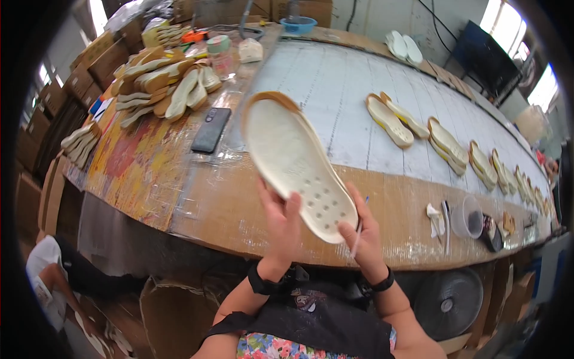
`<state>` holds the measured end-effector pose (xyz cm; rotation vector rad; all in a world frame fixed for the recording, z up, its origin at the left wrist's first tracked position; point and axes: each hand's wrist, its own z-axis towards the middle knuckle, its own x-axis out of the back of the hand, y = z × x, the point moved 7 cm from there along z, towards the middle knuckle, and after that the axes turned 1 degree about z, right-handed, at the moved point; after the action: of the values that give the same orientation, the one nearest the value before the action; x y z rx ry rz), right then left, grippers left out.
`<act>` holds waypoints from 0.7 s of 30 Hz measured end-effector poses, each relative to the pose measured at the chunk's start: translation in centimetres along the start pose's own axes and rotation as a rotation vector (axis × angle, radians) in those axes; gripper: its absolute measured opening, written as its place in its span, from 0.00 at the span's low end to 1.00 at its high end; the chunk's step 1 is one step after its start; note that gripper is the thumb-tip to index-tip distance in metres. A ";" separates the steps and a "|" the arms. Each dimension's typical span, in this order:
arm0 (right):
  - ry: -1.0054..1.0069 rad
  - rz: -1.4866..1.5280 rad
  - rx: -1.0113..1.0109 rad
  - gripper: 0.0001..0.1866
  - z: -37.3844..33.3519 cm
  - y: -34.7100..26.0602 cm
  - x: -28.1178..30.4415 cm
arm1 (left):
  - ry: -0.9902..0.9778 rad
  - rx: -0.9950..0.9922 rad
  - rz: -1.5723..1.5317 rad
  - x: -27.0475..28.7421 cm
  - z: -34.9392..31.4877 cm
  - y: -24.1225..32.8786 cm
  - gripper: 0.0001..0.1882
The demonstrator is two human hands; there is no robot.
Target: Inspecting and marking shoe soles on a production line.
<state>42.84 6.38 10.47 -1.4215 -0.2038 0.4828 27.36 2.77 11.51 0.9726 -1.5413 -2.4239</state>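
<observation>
A cream shoe sole (281, 143) with a tan rim and round dimples at its lower end is held up over the near table edge. My left hand (280, 224) grips its left edge, thumb in front and fingers partly hidden behind. On the lower right edge, my right hand (366, 242) closes round the sole with the thumb on its face. A thin pale stick (357, 238), perhaps a brush or pen, also sits in the right hand. The upper end of the sole is blurred.
Piled soles (152, 81) lie at the left by a dark phone (211, 130) and a jar (220, 57). Paired soles (391, 119) run in a row along the right. A clear plastic cup (467, 218) stands near the front edge. A person (51, 269) sits at lower left.
</observation>
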 end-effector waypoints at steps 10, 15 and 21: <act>-0.143 -0.378 0.524 0.45 -1.3 -3.0 -2.4 | -0.101 0.546 -0.596 0.2 -0.8 -4.1 0.25; -0.130 0.060 0.078 0.35 -1.3 0.7 -1.8 | -0.264 0.486 -0.837 1.8 -2.0 -4.6 0.22; -0.383 -0.098 -0.131 0.24 2.2 3.9 0.5 | 0.097 0.736 -0.445 5.9 -1.3 -8.9 0.22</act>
<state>41.55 8.86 6.89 -1.4281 -0.6204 0.6681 25.55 3.60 0.88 1.6706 -2.4623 -1.9740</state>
